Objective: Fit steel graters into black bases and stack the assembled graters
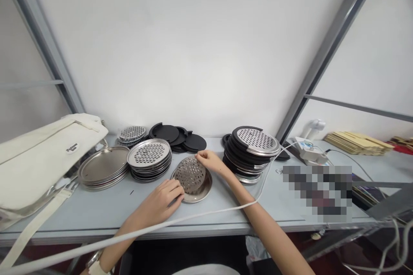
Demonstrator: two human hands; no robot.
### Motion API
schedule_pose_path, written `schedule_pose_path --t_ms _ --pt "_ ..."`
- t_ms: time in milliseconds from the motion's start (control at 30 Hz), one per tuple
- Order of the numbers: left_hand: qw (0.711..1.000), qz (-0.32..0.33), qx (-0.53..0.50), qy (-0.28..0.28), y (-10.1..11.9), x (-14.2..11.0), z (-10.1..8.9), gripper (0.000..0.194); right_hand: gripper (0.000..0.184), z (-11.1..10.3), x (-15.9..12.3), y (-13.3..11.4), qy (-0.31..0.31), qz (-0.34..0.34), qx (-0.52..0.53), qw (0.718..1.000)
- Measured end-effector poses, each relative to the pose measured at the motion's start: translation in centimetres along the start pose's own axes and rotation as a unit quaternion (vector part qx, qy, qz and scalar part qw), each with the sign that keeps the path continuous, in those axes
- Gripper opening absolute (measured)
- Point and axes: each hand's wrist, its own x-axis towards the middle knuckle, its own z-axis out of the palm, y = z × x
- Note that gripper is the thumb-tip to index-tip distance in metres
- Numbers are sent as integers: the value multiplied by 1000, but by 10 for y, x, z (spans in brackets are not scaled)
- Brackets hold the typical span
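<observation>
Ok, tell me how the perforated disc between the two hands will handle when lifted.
The perforated disc looks metallic and flat, so it is probably stiff, not floppy. Its many holes suggest it is light for its size. Tilted over the shiny dish, it might slip down if let go.

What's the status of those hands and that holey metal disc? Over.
Right hand pinching perforated disc at upper edge; left hand at lower edge. Disc tilted over round pan. White cable crosses in front of both forearms.

Likely workshop: steel-framed bench (106,206), plates (105,165) stacked left, graters (251,148) stacked right, yellow sheets (358,142) far right.
</observation>
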Motion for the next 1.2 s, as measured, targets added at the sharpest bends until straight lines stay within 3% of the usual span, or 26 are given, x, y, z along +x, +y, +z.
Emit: schedule_pose_path --t_ms 333,567,967,1200 --pt "1000 13 -9 19 0 1 -1 15 33 -9 -3 0 35 20 -118 992" --pt "1000 12 -2 6 -1 0 -1 16 37 -20 -6 1 -7 22 -138 990" --pt "1000 3 -12 -6 -2 -1 0 15 32 -9 -10 9 -56 20 -150 987" --pt "1000 1 -15 -9 -3 0 1 15 42 -11 -11 4 -97 44 -144 984"
